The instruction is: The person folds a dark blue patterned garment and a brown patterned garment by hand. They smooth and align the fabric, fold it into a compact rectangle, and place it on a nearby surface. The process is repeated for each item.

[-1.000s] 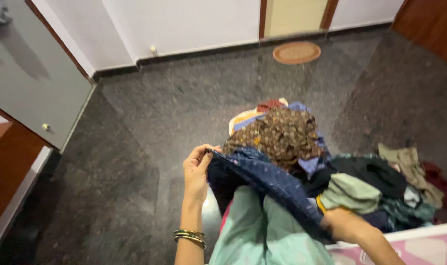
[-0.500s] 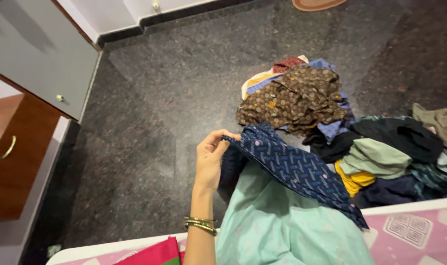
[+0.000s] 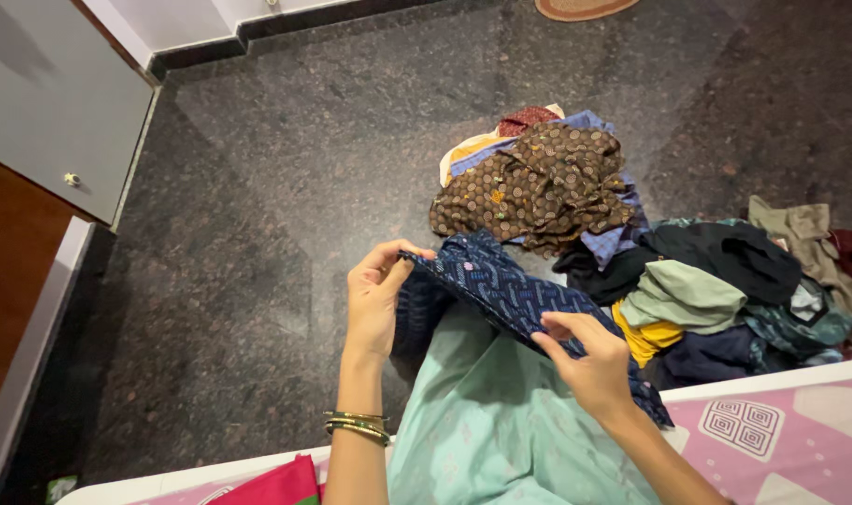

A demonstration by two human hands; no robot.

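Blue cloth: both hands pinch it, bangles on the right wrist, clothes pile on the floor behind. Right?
Not quite. The bangles are on the left wrist, as the head view shows. The rest holds: left hand and right hand both pinch the blue cloth, with the clothes pile on the floor behind.

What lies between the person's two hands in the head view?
A dark blue patterned cloth stretches between the left hand and right hand, both pinching it, over a pale green garment.
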